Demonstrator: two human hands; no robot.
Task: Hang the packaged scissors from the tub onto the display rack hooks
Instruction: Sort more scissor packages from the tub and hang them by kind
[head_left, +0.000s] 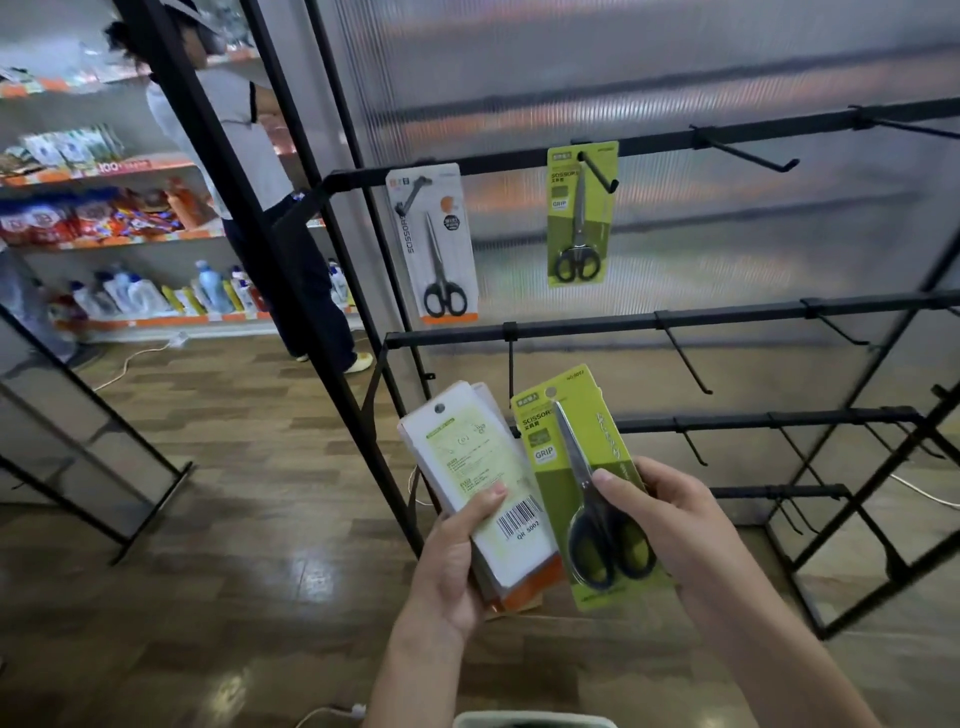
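I see a black display rack (675, 317). On its top bar hang a white pack (434, 244) with an orange bottom edge and a lime-green pack (581, 213), both with black-handled scissors. Below the rack, my right hand (670, 514) holds a lime-green pack (587, 488); my left hand (452, 566) holds a white stack (483, 483) with a black barcode.

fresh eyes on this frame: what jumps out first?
Front and centre, the right hand pinches a lime-green carded pack of black-handled scissors, while the left hand grips a stack of white-backed packs beside it. Behind them on the black metal display rack, a white scissors pack and a matching green pack hang on the top rail's hooks; the other hooks in view are bare.
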